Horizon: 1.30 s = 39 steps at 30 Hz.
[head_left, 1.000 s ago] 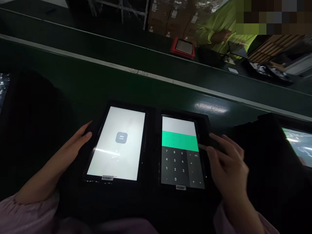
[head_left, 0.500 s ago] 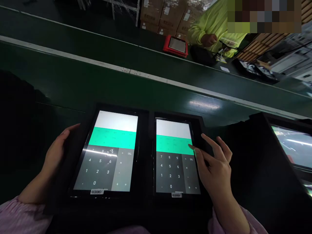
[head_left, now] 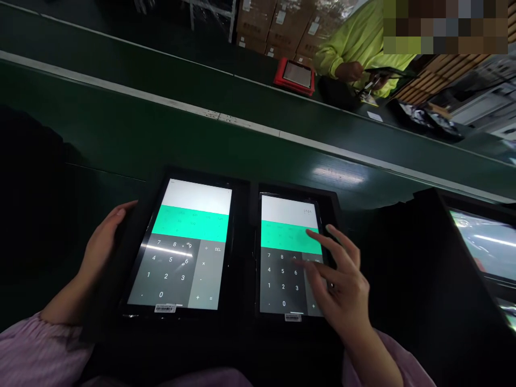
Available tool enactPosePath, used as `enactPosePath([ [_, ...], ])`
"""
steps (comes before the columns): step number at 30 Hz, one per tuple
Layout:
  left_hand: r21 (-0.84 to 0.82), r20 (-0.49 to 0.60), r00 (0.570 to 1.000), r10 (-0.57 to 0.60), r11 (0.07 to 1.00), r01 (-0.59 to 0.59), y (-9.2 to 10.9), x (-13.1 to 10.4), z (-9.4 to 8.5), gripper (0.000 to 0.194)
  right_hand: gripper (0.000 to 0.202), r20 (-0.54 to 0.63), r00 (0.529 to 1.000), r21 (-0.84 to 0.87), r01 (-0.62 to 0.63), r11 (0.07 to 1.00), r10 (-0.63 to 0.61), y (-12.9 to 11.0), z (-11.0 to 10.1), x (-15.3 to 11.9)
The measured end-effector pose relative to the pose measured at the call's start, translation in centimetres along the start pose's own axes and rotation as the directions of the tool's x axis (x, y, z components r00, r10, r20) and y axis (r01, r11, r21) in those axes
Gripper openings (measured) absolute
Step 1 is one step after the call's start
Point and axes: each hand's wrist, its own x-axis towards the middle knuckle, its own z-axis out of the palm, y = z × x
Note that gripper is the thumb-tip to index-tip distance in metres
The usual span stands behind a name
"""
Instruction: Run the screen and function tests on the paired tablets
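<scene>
Two tablets lie side by side in a black tray [head_left: 242,328], both lit with a calculator keypad. The left tablet [head_left: 177,247] has a blank white field on top; the right tablet [head_left: 282,279] shows small characters in its white field. My left hand [head_left: 100,242] grips the tray's left edge, its fingertips partly hidden. Over the right tablet is my right hand [head_left: 342,285], fingers apart and holding nothing, the index finger near the 9 key. Whether that fingertip touches the glass cannot be made out.
A green bench [head_left: 161,129] with a pale strip runs across. Beyond it are a red case [head_left: 294,77], stacked cartons [head_left: 278,27] and a person in a yellow-green top [head_left: 350,43] handling a dark device. On the right stands a black box with a lit screen [head_left: 484,242].
My right hand has moved left and farther over the right tablet. Characters have appeared in that tablet's white field. The person across the bench has raised a dark device.
</scene>
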Motion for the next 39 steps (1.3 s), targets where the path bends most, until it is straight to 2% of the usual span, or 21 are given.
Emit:
enactPosePath([
  [2,0.007,0.009,1.000,0.007,1.000,-0.007,-0.1,0.0,0.0,0.056,0.026,0.033,0.999,0.036,0.041,0.999,-0.042,-0.8,0.2,0.1],
  [6,0.026,0.018,1.000,0.008,1.000,-0.008,-0.2,0.0,0.0,0.058,0.024,0.075,0.995,0.002,0.071,0.997,-0.071,-1.2,0.7,0.1],
  [12,0.136,-0.041,0.996,0.080,0.988,-0.074,-0.9,0.6,0.0,0.044,0.029,0.173,0.973,0.011,0.154,0.988,-0.153,-1.4,0.9,0.2],
  [14,0.128,-0.035,0.994,0.104,0.987,-0.099,-1.1,0.6,0.0,0.043,0.026,0.101,0.991,-0.006,0.084,0.996,-0.083,-0.9,0.7,0.1],
  [16,0.118,-0.038,0.993,0.113,0.987,-0.108,-1.0,0.5,0.0,0.043,0.027,-0.033,0.999,-0.061,-0.038,0.997,0.036,0.1,0.4,0.0],
  [18,0.121,-0.052,0.994,0.099,0.988,-0.092,-0.9,0.3,0.0,0.044,0.030,-0.141,0.981,-0.137,-0.150,0.979,0.131,1.2,0.1,-0.2],
  [20,0.155,-0.057,0.994,0.093,0.984,-0.083,-0.7,0.2,0.1,0.044,0.031,-0.193,0.965,-0.185,-0.216,0.959,0.180,2.1,0.0,-0.5],
  [24,0.201,-0.038,0.995,0.093,0.976,-0.084,-0.5,0.2,0.0,0.046,0.035,-0.158,0.969,-0.217,-0.221,0.951,0.189,2.6,0.3,-0.6],
  [29,0.176,-0.021,0.996,0.092,0.981,-0.087,-0.5,0.3,-0.1,0.047,0.031,-0.027,0.989,-0.163,-0.147,0.976,0.144,2.1,0.5,-0.4],
  [31,0.145,-0.039,0.996,0.083,0.986,-0.077,-0.6,0.3,-0.1,0.044,0.033,-0.041,0.983,-0.154,-0.186,0.970,0.182,2.1,0.6,-0.4],
  [33,0.119,-0.050,0.996,0.070,0.991,-0.063,-0.8,0.4,0.0,0.042,0.036,-0.106,0.967,-0.166,-0.247,0.955,0.231,2.2,0.6,-0.4],
  [35,0.115,-0.043,0.996,0.077,0.991,-0.071,-1.0,0.5,-0.1,0.041,0.038,-0.138,0.962,-0.176,-0.260,0.950,0.237,2.2,0.7,-0.5],
  [39,0.061,-0.019,0.994,0.109,0.992,-0.107,-1.0,0.9,0.0,0.041,0.033,-0.049,0.990,-0.161,-0.137,0.977,0.131,2.0,0.9,-0.5],
])
